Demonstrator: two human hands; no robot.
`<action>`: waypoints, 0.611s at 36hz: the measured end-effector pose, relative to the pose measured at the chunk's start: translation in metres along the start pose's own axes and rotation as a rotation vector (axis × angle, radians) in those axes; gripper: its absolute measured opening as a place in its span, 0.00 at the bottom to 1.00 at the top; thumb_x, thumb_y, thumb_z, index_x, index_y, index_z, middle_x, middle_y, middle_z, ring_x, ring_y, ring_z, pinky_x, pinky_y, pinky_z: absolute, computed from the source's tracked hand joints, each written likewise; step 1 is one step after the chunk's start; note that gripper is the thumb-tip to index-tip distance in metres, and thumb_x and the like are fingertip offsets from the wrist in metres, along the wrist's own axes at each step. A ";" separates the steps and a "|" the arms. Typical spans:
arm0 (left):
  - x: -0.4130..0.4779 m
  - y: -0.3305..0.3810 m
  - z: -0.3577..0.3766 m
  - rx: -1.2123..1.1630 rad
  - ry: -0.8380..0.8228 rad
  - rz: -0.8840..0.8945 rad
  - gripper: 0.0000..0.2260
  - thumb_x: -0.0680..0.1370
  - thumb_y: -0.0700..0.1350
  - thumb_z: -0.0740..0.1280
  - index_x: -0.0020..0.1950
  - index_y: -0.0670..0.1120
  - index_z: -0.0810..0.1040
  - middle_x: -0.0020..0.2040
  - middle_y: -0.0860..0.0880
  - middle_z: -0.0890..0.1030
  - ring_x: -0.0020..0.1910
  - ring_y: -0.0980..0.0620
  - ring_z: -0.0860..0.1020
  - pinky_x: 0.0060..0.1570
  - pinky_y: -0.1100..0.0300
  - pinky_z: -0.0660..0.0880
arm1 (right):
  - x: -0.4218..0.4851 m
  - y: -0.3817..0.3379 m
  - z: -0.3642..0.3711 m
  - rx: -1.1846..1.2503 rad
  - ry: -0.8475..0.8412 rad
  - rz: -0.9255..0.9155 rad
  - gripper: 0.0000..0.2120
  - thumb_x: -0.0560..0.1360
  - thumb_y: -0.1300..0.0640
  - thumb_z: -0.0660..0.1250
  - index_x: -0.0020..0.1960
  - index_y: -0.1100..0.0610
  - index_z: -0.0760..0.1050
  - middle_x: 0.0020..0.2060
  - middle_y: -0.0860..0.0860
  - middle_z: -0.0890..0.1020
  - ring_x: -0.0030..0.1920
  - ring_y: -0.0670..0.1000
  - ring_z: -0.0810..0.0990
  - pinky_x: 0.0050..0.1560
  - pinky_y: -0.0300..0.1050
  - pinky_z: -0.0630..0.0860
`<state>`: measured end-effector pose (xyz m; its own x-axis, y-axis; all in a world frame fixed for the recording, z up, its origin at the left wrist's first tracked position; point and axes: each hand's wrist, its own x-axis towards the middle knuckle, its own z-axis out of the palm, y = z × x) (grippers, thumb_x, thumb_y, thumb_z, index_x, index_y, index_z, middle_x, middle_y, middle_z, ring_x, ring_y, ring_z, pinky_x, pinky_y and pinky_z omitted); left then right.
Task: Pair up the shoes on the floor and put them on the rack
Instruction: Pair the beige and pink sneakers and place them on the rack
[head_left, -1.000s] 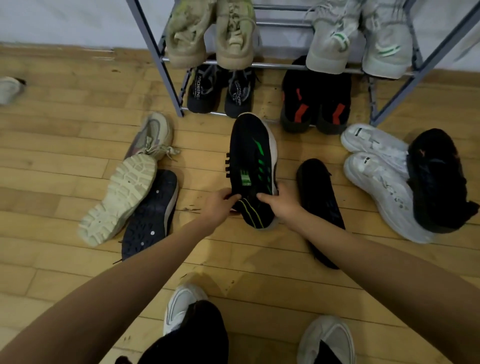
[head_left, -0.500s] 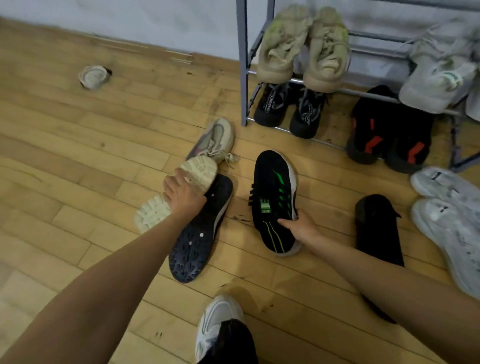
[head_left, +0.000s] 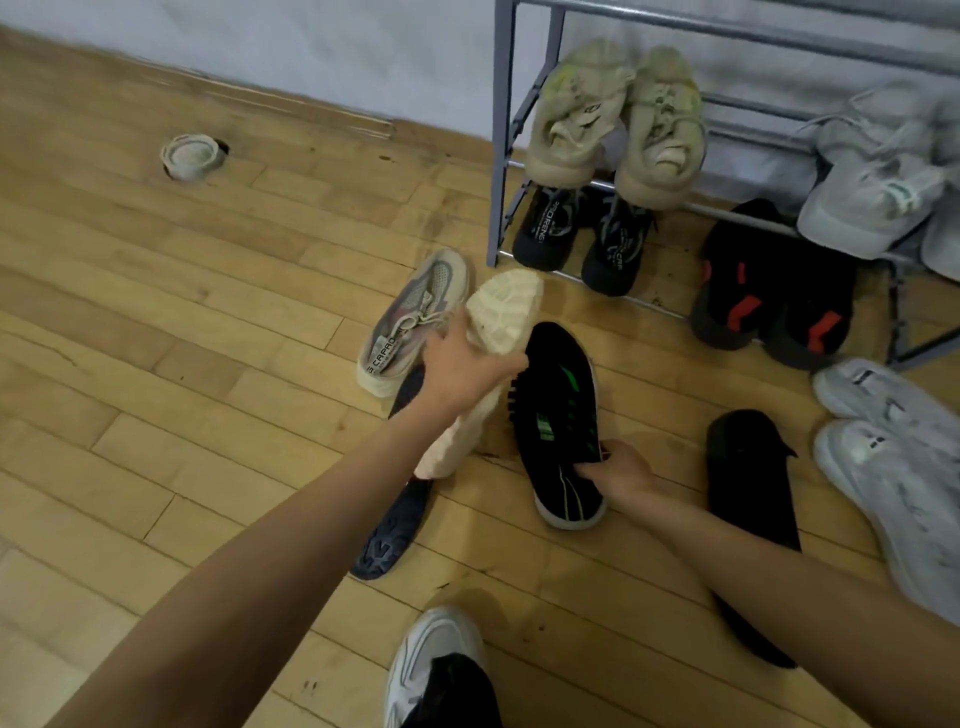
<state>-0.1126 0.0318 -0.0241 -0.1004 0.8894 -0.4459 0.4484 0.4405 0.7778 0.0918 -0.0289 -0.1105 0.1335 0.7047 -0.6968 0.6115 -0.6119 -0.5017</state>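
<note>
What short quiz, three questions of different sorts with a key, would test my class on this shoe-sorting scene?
1. True or false: the right hand holds the black-and-green shoe.
2. What does the left hand grip?
A. a cream-soled shoe, sole up
B. a white trainer
C. a metal post
3. Fill in: the beige pair rests on the ____.

Key: 1 true; 2 A; 3 rack.
</note>
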 end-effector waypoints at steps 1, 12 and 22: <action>0.002 0.006 0.004 -0.147 -0.068 -0.029 0.48 0.60 0.58 0.72 0.77 0.52 0.56 0.74 0.43 0.63 0.71 0.41 0.65 0.68 0.43 0.67 | -0.002 0.001 -0.002 -0.002 0.001 -0.004 0.19 0.76 0.56 0.67 0.65 0.60 0.72 0.58 0.57 0.80 0.49 0.52 0.78 0.34 0.37 0.71; 0.008 0.020 0.066 -0.700 -0.412 -0.156 0.15 0.74 0.45 0.62 0.59 0.42 0.75 0.52 0.42 0.78 0.54 0.42 0.76 0.57 0.47 0.74 | -0.031 -0.020 -0.042 0.386 -0.097 -0.304 0.13 0.77 0.36 0.56 0.53 0.37 0.77 0.46 0.30 0.79 0.46 0.30 0.77 0.41 0.25 0.71; 0.015 0.027 0.091 -0.990 -0.546 -0.120 0.17 0.77 0.42 0.55 0.63 0.41 0.75 0.58 0.41 0.81 0.54 0.44 0.80 0.57 0.49 0.76 | -0.011 -0.009 -0.056 0.303 0.041 -0.299 0.49 0.59 0.45 0.78 0.72 0.44 0.52 0.49 0.32 0.69 0.46 0.35 0.72 0.40 0.31 0.69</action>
<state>-0.0210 0.0455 -0.0502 0.4138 0.7696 -0.4862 -0.4613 0.6377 0.6168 0.1278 -0.0111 -0.0694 0.0199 0.8773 -0.4795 0.3725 -0.4515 -0.8108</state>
